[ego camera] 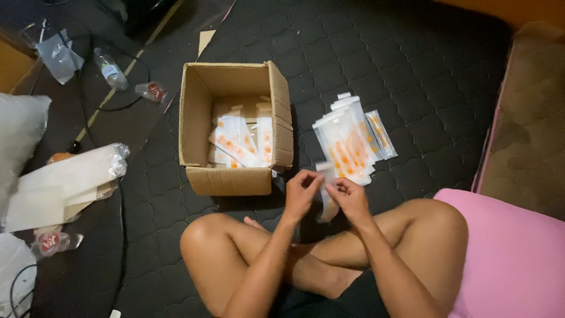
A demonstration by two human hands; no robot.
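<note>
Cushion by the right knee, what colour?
Plain pink cushion, no pattern; the head view shows it at lower right.

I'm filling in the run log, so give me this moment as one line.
left hand + right hand: both pinch clear packet | open cardboard box: holds packets | loose packet pile: on dark mattress

The person sits cross-legged, knees spread to the left and right, shins folded in front of the body. Both bare forearms reach forward from the near edge and converge over the gap between the knees. The left hand (302, 193) is raised with its fingers curled inward, thumb and fingertips pinched together. The right hand (350, 197) sits just beside it, slightly lower, fingers bent, its grip likewise pinched. The two hands nearly touch, wrists angled toward each other.
</note>
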